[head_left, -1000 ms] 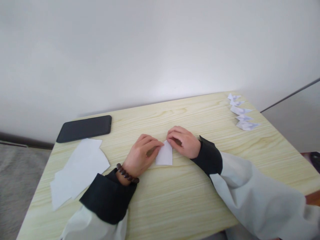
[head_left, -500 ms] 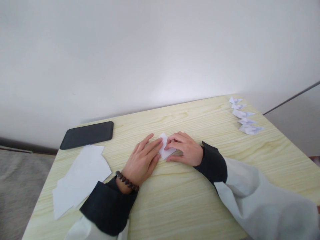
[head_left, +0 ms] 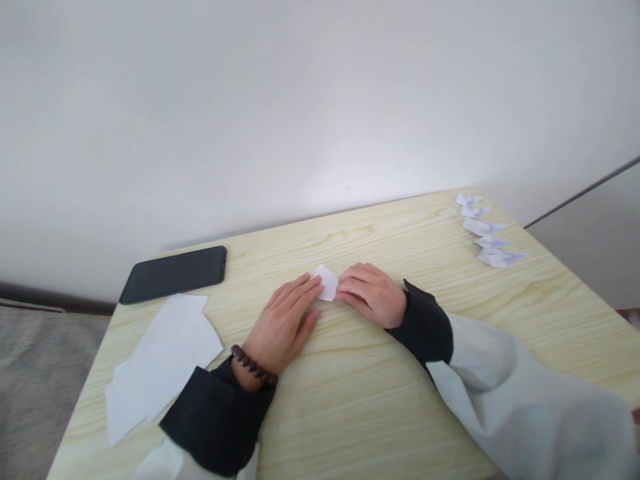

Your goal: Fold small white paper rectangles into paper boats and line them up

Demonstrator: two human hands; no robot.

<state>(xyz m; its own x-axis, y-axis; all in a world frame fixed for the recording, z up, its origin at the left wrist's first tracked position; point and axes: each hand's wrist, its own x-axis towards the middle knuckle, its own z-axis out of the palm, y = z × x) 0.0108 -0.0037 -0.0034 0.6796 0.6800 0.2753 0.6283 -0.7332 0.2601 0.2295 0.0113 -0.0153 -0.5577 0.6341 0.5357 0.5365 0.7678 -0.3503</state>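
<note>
- Shrinking to a small folded patch, the paper [head_left: 327, 283] is showing far less of itself than a second ago, when it was lying as a taller flat rectangle between the hands.
- It is sitting on the desk [head_left: 350, 400] near the middle, a little farther from the person than before, with its far corner tipping up slightly.
- The left hand [head_left: 287, 327] is lying flat and released now — fingers stretched out, tips touching the paper's left edge — where earlier it was curled over that edge.
- The right hand [head_left: 373, 293] is staying bent, fingertips grasping the paper's right side, and it is covering part of it.
- Judging by this, the paper is being doubled over on itself and pressed down — the folding is moving on by one crease.
- The phone [head_left: 173, 273], the loose sheets [head_left: 160, 353] at the left and the row of folded pieces [head_left: 487, 233] at the far right corner are lying well apart from both hands, unmoved.
</note>
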